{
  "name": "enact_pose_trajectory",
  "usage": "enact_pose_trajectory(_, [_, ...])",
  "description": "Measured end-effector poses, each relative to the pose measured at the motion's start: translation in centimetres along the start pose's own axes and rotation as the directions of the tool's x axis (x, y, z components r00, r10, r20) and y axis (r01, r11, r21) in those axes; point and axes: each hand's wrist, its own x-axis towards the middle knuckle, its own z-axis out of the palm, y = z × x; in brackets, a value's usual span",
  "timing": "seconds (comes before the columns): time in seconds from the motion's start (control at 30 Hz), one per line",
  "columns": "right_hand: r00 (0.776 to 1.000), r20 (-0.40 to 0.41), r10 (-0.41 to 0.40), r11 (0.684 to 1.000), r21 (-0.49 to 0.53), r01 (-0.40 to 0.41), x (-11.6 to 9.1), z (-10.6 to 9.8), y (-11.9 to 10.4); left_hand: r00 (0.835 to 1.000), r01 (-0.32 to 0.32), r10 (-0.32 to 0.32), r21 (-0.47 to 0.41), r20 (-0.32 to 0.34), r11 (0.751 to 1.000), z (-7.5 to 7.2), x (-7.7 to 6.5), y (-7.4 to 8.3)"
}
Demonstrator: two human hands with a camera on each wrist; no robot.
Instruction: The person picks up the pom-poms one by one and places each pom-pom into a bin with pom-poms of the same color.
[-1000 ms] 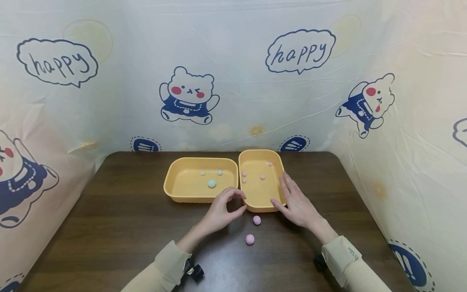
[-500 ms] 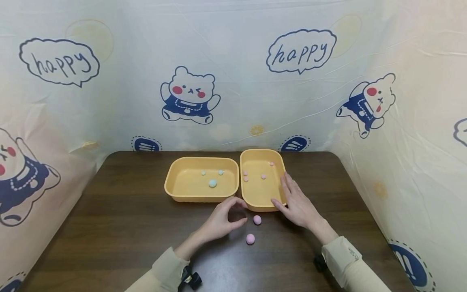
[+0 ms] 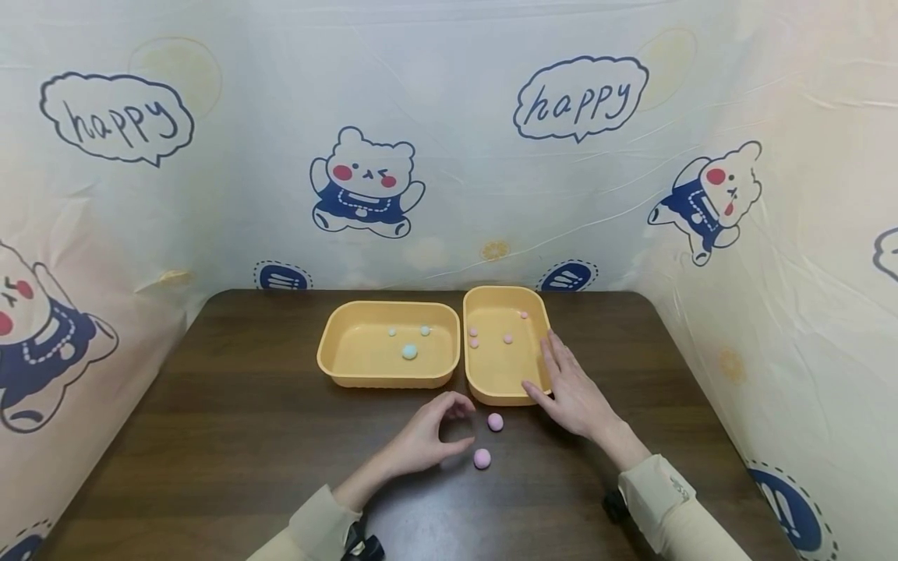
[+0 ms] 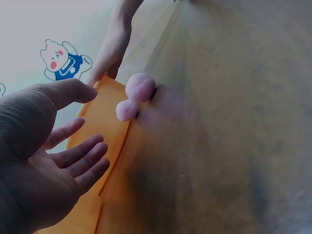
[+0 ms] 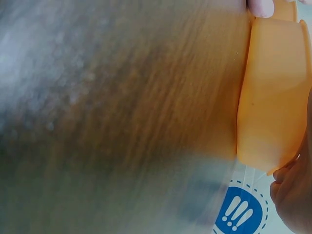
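Note:
My left hand hovers over the table with thumb and fingers apart and nothing between them. Just right of its fingertips lie two fuzzy pink pompoms, one nearer and one farther; the left wrist view shows the pair, a bigger pompom and a smaller-looking one. My right hand rests with extended fingers along the right side of the upright yellow tray, its thumb over the near corner. Several small pink pompoms sit inside that tray.
A second yellow tray lies sideways against the first one's left side, holding pale blue-green pompoms of different sizes. Both stand toward the back of the dark wooden table. A printed curtain hangs behind and at the sides.
My left hand has drawn back from the right tray's near edge toward me, down beside the two loose pink pompoms. My right hand has stayed on the tray.

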Motion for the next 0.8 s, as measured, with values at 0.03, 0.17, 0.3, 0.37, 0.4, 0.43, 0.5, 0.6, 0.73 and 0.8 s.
enact_pose_trajectory(0.03, [1.0,-0.001,0.001,1.0,0.0,-0.001,0.0,0.0,0.0,1.0,-0.03,0.031,0.012,-0.004,0.999,0.3,-0.2,-0.7])
enact_pose_trajectory(0.17, [1.0,0.0,0.004,1.0,0.001,-0.004,0.0,0.0,0.1,0.999,-0.055,0.054,0.03,0.005,0.998,0.5,-0.6,-1.4])
enact_pose_trajectory(0.3, [1.0,0.005,0.01,1.0,0.003,-0.01,0.1,0.1,0.1,0.994,0.077,-0.076,-0.008,0.074,0.997,-0.1,-0.6,0.4])
enact_pose_trajectory(0.37, [1.0,0.006,0.012,1.0,0.004,-0.012,0.1,0.1,0.1,0.983,0.147,-0.145,-0.006,0.111,0.989,-0.2,-0.5,1.3])
enact_pose_trajectory(0.4, [1.0,0.007,0.014,1.0,0.004,-0.014,0.1,0.1,0.1,0.98,0.158,-0.157,0.005,0.126,0.987,-0.2,-0.5,1.5])
enact_pose_trajectory(0.43, [1.0,0.008,0.016,1.0,0.005,-0.016,0.1,0.1,0.1,0.976,0.168,-0.168,0.015,0.137,0.986,-0.2,-0.4,1.7])
enact_pose_trajectory(0.5, [1.0,0.008,0.018,1.0,0.005,-0.018,0.1,0.1,0.1,0.972,0.175,-0.177,0.025,0.152,0.984,0.0,-0.4,1.9])
enact_pose_trajectory(0.6, [1.0,0.009,0.02,1.0,0.004,-0.02,0.1,0.1,0.1,0.97,0.18,-0.18,0.013,0.161,0.984,0.2,-0.3,2.1])
enact_pose_trajectory(0.73, [1.0,0.014,0.021,1.0,0.007,-0.021,0.1,0.1,0.1,0.968,0.19,-0.187,-0.003,0.168,0.982,0.3,-0.2,2.3])
enact_pose_trajectory(0.8, [1.0,0.015,0.023,1.0,0.009,-0.024,0.1,0.1,0.1,0.965,0.199,-0.195,-0.002,0.172,0.98,0.3,-0.2,2.3])
